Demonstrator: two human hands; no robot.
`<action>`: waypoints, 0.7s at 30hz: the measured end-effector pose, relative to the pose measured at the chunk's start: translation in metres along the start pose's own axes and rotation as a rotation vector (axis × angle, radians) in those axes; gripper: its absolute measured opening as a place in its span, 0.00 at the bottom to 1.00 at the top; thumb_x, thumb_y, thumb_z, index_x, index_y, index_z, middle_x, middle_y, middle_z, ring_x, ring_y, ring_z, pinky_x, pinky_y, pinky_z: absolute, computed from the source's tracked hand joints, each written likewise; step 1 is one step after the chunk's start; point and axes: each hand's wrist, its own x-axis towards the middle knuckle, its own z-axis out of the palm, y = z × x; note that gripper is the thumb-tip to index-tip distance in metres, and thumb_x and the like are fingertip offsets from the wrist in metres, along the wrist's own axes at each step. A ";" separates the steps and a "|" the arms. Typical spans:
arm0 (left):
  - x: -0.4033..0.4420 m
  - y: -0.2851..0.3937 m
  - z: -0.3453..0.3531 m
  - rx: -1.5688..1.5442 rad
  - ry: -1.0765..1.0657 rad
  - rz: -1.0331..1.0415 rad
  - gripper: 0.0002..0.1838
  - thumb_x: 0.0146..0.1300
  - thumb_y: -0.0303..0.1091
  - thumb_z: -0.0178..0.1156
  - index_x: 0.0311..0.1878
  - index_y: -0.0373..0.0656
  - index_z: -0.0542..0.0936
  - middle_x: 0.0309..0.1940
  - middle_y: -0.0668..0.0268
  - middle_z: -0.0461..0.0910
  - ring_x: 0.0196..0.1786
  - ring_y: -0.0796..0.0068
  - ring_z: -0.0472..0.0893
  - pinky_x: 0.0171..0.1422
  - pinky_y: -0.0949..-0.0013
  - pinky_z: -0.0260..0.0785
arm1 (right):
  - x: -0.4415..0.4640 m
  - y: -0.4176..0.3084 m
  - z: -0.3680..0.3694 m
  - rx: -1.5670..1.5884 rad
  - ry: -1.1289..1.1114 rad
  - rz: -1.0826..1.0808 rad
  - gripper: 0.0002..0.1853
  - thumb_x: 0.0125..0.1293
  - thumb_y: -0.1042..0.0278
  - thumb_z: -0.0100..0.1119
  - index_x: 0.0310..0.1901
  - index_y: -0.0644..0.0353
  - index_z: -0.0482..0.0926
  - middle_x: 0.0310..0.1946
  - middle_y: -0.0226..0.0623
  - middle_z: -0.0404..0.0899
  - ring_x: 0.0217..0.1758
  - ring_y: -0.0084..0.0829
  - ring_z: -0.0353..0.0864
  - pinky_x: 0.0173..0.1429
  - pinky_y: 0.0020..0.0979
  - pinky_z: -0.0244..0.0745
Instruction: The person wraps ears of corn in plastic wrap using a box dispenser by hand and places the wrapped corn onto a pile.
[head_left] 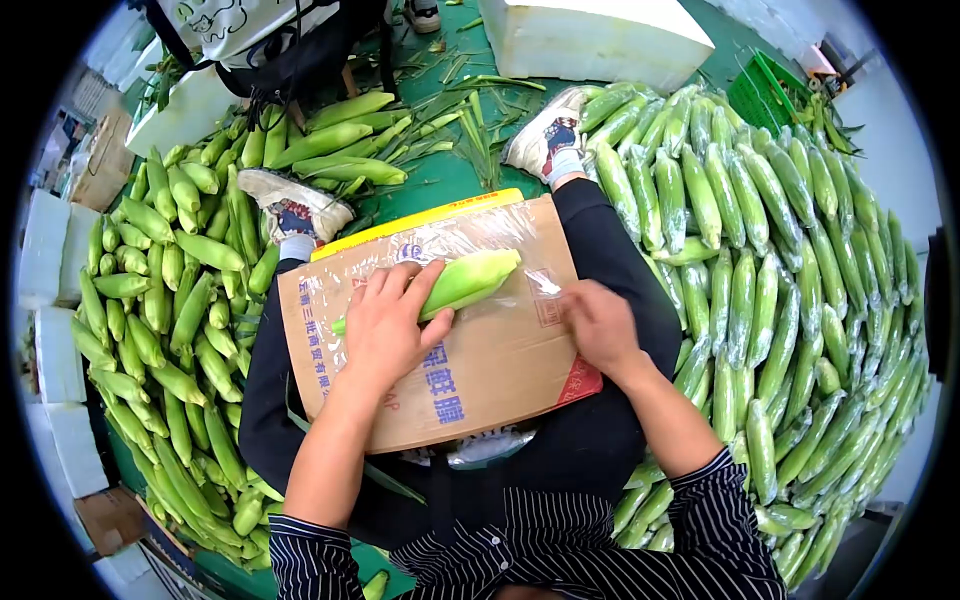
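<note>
A flat cardboard box with printed lettering lies across the person's lap. Clear plastic film glints over its upper part. On this film rests an ear of corn in its green husk, slanting up to the right. My left hand is closed over the corn's lower end, thumb on the near side and fingers across the top. My right hand, slightly blurred, is at the box's right edge, apart from the corn. Its fingers are curled together at the shiny film; the fingertips are partly hidden.
Unwrapped corn is heaped on the left. A large pile of film-wrapped corn fills the right side. Loose husk leaves litter the green floor ahead. A white foam box and a green crate stand beyond.
</note>
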 end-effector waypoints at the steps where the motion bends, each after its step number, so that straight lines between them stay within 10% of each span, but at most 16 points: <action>1: -0.001 -0.002 -0.002 0.002 -0.018 -0.010 0.32 0.59 0.48 0.73 0.68 0.52 0.81 0.56 0.61 0.81 0.60 0.55 0.79 0.68 0.51 0.71 | -0.001 -0.004 -0.008 0.147 0.007 0.161 0.04 0.70 0.75 0.63 0.44 0.61 0.84 0.36 0.44 0.86 0.39 0.47 0.88 0.43 0.40 0.82; 5: 0.023 -0.012 -0.014 -0.027 -0.145 0.054 0.33 0.58 0.49 0.73 0.66 0.50 0.82 0.49 0.58 0.80 0.57 0.53 0.79 0.61 0.52 0.72 | 0.047 -0.033 0.003 0.087 -0.016 -0.206 0.14 0.67 0.67 0.70 0.51 0.60 0.82 0.41 0.46 0.86 0.45 0.48 0.86 0.51 0.43 0.81; 11: -0.001 -0.055 -0.003 -0.125 0.230 -0.045 0.38 0.54 0.53 0.77 0.67 0.47 0.80 0.45 0.58 0.78 0.52 0.51 0.78 0.59 0.51 0.69 | 0.112 -0.031 0.073 -0.263 -0.278 -0.480 0.44 0.45 0.53 0.84 0.66 0.60 0.77 0.44 0.41 0.78 0.50 0.48 0.77 0.56 0.45 0.74; 17: -0.108 -0.068 -0.034 0.103 -0.007 -0.252 0.15 0.62 0.41 0.73 0.52 0.53 0.87 0.35 0.64 0.78 0.45 0.57 0.81 0.53 0.57 0.69 | 0.109 -0.018 0.080 -0.162 -0.222 -0.550 0.41 0.47 0.54 0.84 0.64 0.53 0.79 0.38 0.39 0.76 0.45 0.44 0.77 0.51 0.44 0.75; 21: -0.123 -0.082 -0.020 0.015 0.396 -0.393 0.14 0.65 0.28 0.67 0.53 0.49 0.87 0.39 0.58 0.87 0.40 0.52 0.85 0.46 0.58 0.75 | 0.103 -0.026 0.062 -0.229 -0.368 -0.568 0.39 0.51 0.49 0.82 0.64 0.52 0.80 0.37 0.40 0.77 0.43 0.45 0.79 0.47 0.44 0.77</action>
